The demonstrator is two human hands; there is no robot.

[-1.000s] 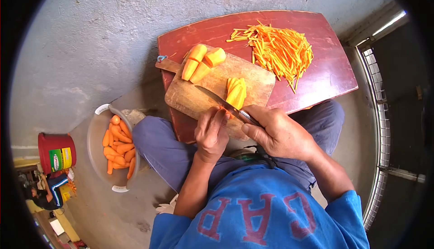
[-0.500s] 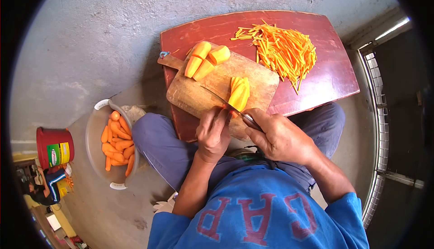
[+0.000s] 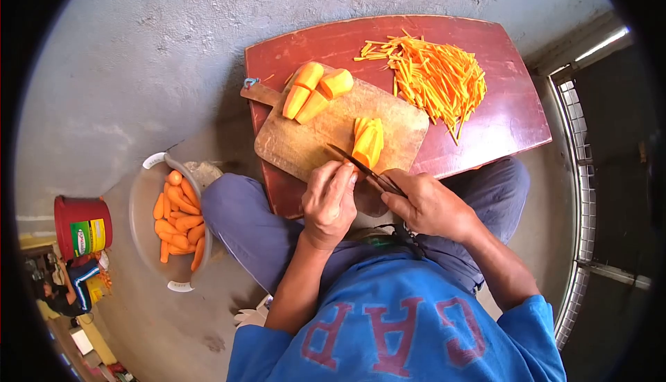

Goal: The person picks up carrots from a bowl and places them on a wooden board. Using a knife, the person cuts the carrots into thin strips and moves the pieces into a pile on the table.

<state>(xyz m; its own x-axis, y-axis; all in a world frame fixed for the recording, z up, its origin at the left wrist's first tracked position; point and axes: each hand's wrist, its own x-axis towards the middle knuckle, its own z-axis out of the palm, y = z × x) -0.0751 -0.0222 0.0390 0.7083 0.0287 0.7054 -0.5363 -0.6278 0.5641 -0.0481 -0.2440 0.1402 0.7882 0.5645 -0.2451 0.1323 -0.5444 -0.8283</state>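
My right hand (image 3: pixel 431 205) is closed on the handle of a knife (image 3: pixel 368 168), whose dark blade points up and to the left over the near edge of the wooden cutting board (image 3: pixel 291 146). Beside the blade, my left hand (image 3: pixel 331 201) has its fingers pinched together; a bit of orange shows at the fingertips, too small to make out. Thin carrot slices (image 3: pixel 368 140) lie stacked on the board just beyond the blade. Several thick peeled carrot pieces (image 3: pixel 310 97) sit at the board's far left.
A pile of carrot strips (image 3: pixel 444 80) lies on the red table (image 3: pixel 513 115). On the floor at left are a tub (image 3: pixel 142 233) of whole carrots (image 3: pixel 182 222) and a red bucket (image 3: pixel 64 226). Another person (image 3: pixel 73 288) is at the far left. A wall rises behind the table.
The knife blade has shifted a little toward me and to the right, and its angle is flatter. My right hand has moved slightly with it.
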